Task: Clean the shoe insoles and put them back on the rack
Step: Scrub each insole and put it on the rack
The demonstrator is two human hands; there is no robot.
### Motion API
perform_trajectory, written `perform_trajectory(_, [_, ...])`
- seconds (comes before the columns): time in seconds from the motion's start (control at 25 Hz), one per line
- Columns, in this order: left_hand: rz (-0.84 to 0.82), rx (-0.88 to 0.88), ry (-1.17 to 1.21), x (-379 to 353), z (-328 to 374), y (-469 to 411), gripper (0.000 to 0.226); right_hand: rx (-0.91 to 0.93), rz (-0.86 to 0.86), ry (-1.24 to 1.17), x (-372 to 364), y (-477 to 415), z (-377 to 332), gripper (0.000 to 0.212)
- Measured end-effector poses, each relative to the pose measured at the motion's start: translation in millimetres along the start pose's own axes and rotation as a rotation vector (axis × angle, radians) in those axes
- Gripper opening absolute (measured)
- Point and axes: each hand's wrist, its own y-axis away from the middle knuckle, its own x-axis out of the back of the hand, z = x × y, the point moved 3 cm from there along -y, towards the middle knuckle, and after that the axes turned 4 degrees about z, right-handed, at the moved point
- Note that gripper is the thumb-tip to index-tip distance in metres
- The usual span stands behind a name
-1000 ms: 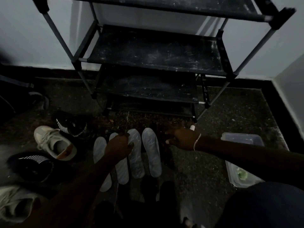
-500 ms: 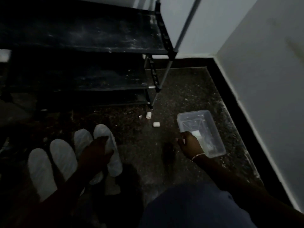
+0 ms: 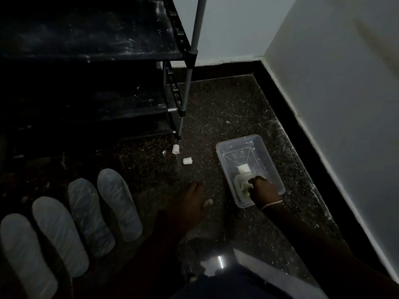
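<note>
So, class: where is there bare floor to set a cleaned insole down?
Bare floor lies between the rack, the tub and the back skirting; also between the tub and the right wall. Crowded: around the white caps, and between left hand and tub.

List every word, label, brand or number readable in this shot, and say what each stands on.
No text can be read anywhere in this view.
insoles: faint streaks only, too dim to tell any print.
clear plastic container: no label shows.
shoe rack: dust marks, no lettering.
greenish cloth, gripped by the right hand: no print visible.
</note>
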Motion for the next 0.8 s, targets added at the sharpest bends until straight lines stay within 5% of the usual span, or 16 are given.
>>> perform_trajectory(0.44, [-0.014,-0.045,-0.021,-12.5,13.5,-5.7,0.054,0.129,-0.097,0.185,-30.6,-18.4,-1.6,0.025])
perform_trajectory(0.8, [0.063,0.001,0.011,4.1,-16.2,-1.0,0.057,0.173,0.242,-0.185,8.2,-6.3,-11.0,0.023])
